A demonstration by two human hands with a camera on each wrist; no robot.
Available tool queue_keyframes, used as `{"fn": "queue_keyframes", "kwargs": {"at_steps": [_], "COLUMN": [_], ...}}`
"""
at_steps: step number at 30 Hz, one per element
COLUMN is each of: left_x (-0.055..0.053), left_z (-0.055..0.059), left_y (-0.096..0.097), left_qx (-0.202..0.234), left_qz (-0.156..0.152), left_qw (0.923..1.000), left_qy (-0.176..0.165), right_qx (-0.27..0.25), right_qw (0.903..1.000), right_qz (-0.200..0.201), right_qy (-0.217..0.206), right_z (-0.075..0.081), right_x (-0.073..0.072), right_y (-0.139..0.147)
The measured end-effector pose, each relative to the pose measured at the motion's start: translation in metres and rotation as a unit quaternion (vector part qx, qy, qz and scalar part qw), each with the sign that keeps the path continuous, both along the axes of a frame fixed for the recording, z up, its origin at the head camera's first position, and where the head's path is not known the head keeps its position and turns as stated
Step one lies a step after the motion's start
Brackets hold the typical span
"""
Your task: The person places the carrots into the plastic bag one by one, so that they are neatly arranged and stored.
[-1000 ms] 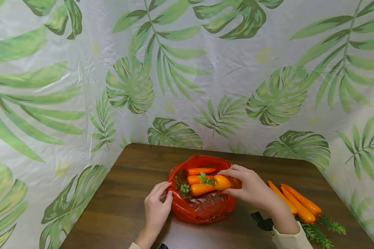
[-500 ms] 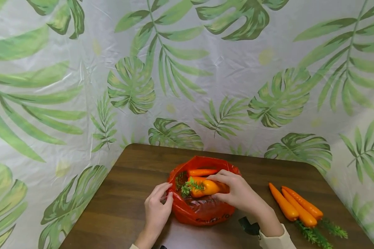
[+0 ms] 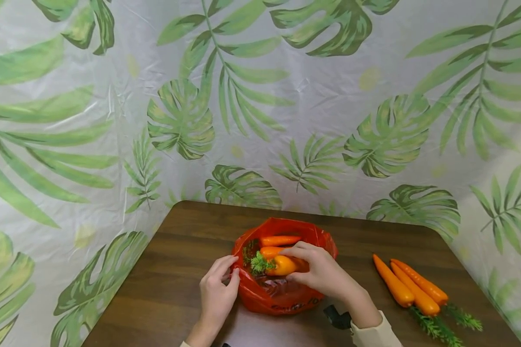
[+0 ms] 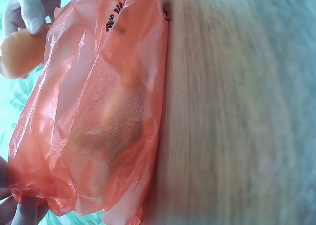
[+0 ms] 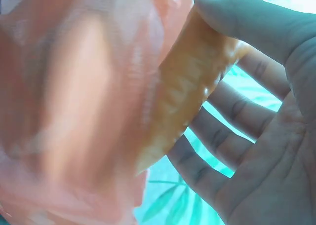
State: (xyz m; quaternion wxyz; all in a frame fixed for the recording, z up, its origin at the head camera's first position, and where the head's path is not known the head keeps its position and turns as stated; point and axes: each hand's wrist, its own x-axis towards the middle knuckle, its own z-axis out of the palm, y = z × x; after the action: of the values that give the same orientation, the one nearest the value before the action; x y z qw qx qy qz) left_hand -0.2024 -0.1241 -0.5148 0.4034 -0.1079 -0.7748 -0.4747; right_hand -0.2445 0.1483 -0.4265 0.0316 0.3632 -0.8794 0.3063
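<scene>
A red plastic bag sits on the table with its mouth spread. My left hand pinches the bag's left rim between thumb and fingers; in the left wrist view the fingertips hold the film. Over the mouth, my right hand grips an orange carrot by its body, green top pointing left. The right wrist view shows this carrot between thumb and fingers, its tip end behind the bag's film. Inside the bag lie other carrots, partly hidden by the held one.
Three loose carrots with green tops lie on the right of the brown wooden table. A leaf-patterned sheet hangs behind the table's far edge.
My right hand has moved left and slightly down with the carrot, bringing its green top near the bag's left side. The left hand stays at the rim.
</scene>
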Motion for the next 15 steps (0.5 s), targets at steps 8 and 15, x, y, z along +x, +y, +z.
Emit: {"fn": "queue_keyframes", "kwargs": {"at_steps": [8, 15], "left_x": [-0.001, 0.0], "left_z": [0.0, 0.0], "left_y": [0.001, 0.0], "left_qx": [-0.011, -0.009], "left_qz": [0.005, 0.004], "left_qw": [0.9998, 0.9998], "left_qy": [0.016, 0.015], "right_qx": [0.011, 0.04], "right_qw": [0.9999, 0.9991], "right_qz": [-0.002, -0.015], "right_qy": [-0.006, -0.009], "right_z": [-0.014, -0.026], "right_x": [-0.007, -0.014], "right_y": [-0.002, -0.005]}}
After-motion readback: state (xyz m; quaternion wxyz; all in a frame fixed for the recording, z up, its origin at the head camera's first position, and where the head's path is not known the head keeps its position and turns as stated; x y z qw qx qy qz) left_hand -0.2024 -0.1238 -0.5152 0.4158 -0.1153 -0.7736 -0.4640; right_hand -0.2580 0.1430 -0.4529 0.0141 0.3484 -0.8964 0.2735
